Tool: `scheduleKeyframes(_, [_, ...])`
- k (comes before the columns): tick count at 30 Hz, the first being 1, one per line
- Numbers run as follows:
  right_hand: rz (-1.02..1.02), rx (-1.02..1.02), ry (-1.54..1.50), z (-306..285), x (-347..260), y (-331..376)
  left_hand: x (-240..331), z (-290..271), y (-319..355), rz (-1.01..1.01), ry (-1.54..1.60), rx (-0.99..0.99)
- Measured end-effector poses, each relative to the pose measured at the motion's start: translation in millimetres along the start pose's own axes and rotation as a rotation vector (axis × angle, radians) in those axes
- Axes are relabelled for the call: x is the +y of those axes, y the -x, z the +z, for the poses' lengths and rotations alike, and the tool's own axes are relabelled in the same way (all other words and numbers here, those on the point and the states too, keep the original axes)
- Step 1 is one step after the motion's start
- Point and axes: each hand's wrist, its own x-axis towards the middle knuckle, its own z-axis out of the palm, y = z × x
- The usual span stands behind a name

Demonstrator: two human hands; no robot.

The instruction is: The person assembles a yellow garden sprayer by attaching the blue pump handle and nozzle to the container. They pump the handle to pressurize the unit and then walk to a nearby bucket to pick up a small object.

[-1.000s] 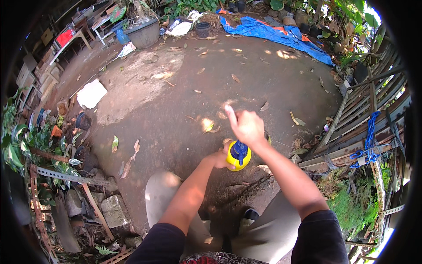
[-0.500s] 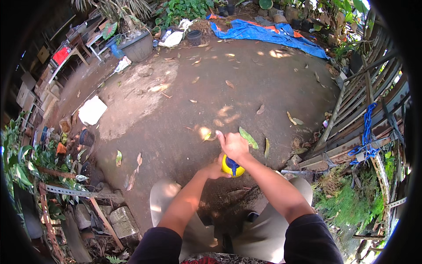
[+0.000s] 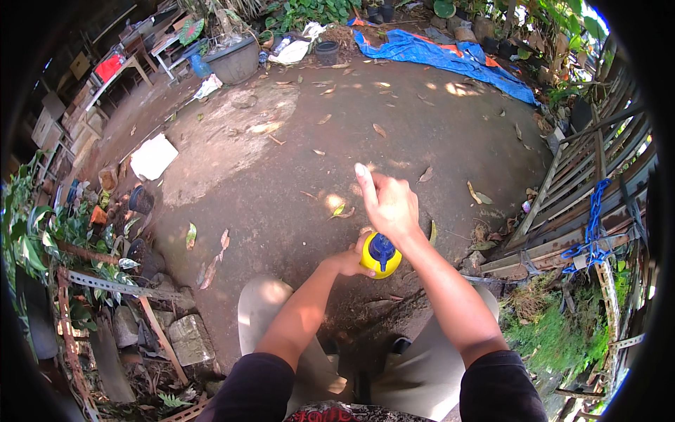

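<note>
Head view: the yellow bottle with its blue cap is gripped low by the left hand while the right hand is raised loosely open above, so it could be dropped onto the dirt ground.

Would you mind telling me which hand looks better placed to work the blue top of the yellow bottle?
Probably the right hand: it is free and raised just above the blue top, while the left hand grips the yellow bottle from the side, steadying it.
</note>
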Motion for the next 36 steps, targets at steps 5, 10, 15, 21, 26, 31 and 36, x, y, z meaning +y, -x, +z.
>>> scheduleKeyframes(5, [0.105, -0.155, 0.191, 49.7, 64.8, -2.6, 31.6, 0.7, -5.6, 0.034, -0.047, -0.012])
scheduleKeyframes(10, [-0.007, -0.095, -0.019, -2.6, -17.9, 8.0, 29.0, -15.8, 18.4, -0.053, -0.105, -0.075])
scheduleKeyframes(15, [0.183, -0.161, 0.244, 60.5, 89.6, 0.7, 39.2, 3.3, 1.8, -0.002, -0.187, -0.040])
scheduleKeyframes(21, [0.056, -0.111, -0.008, 18.6, -8.8, 9.9, -7.5, -6.4, 11.8, -0.079, -0.295, 0.002])
scheduleKeyframes(26, [0.157, -0.141, 0.343, 56.9, 90.6, 10.7, 68.1, -8.2, 3.7, 0.007, -0.099, -0.089])
scheduleKeyframes(31, [0.008, -0.075, -0.057, -5.1, -32.2, 14.9, 10.9, -18.4, 25.1, -0.087, -0.189, -0.043])
scheduleKeyframes(36, [0.075, -0.133, 0.289, 55.9, 80.8, 15.6, 35.4, -8.0, 0.9, 0.125, -0.110, -0.018])
